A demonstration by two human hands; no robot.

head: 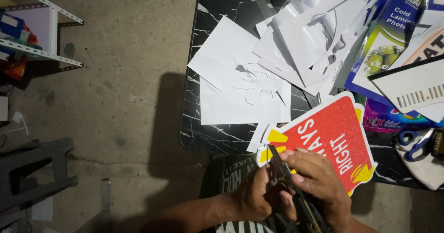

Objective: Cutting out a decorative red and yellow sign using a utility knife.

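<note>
A red glitter sign [333, 131] with a white border and yellow shapes lies over the near edge of a black marble-patterned table [217, 136]. My left hand [252, 196] grips the sign's lower left corner from beneath. My right hand [317, 180] rests on the sign and is closed around a utility knife [296, 196]. The knife's blade [274, 155] touches the yellow part at the sign's corner. Both hands sit close together, just off the table's near edge.
Several cut white paper sheets and scraps [259, 71] cover the table. Colourful film packs [388, 34] and a white board [411, 85] lie at the right. Blue-handled scissors [409, 140] rest on a white bag. A metal ruler [261, 2], a shelf [37, 29] and a grey stool [32, 168] stand around.
</note>
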